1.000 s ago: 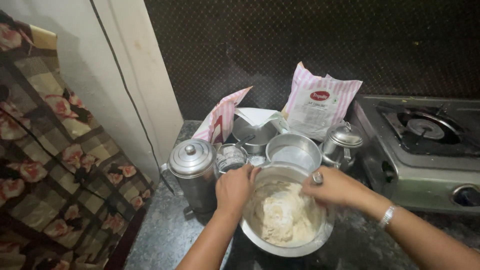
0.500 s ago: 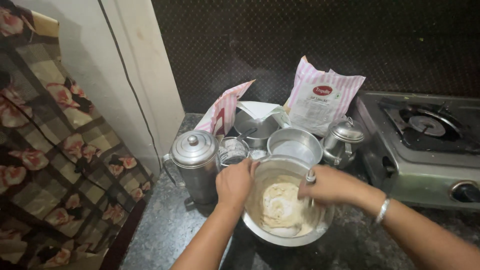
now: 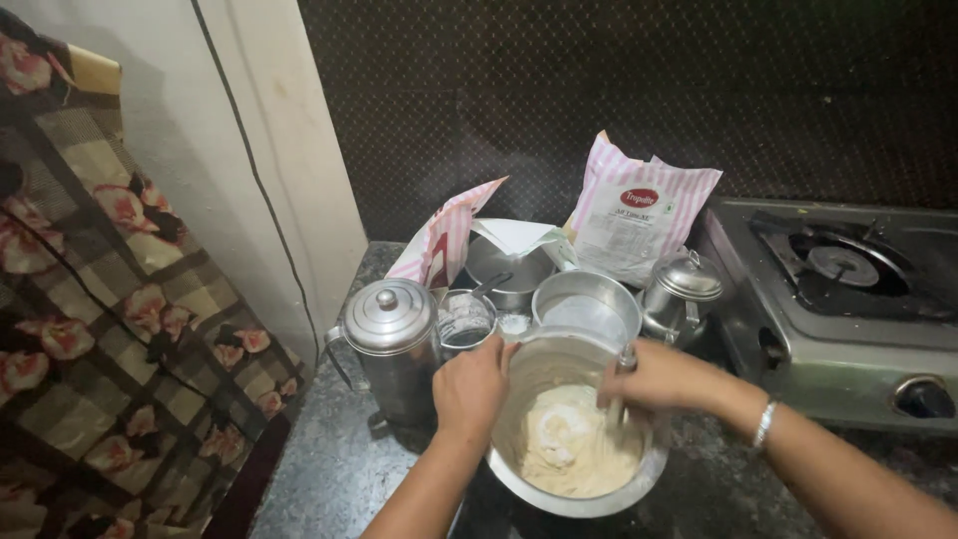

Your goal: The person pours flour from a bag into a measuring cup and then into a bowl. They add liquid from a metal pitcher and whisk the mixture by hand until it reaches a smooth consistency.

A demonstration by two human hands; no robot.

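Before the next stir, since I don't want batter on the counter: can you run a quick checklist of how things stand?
1. Left hand grips the rim of the steel mixing bowl: ok.
2. Right hand holds a utensil dipped into the pale batter: ok; what kind of utensil, cannot tell.
3. Batter sits well below the bowl's rim: ok.
4. Bowl rests flat on the dark counter: cannot tell, its base is hidden.
5. Room around the bowl: not ok; the lidded steel jug and a steel pan stand close by.
6. Gas stove burner unlit: ok, no flame visible.
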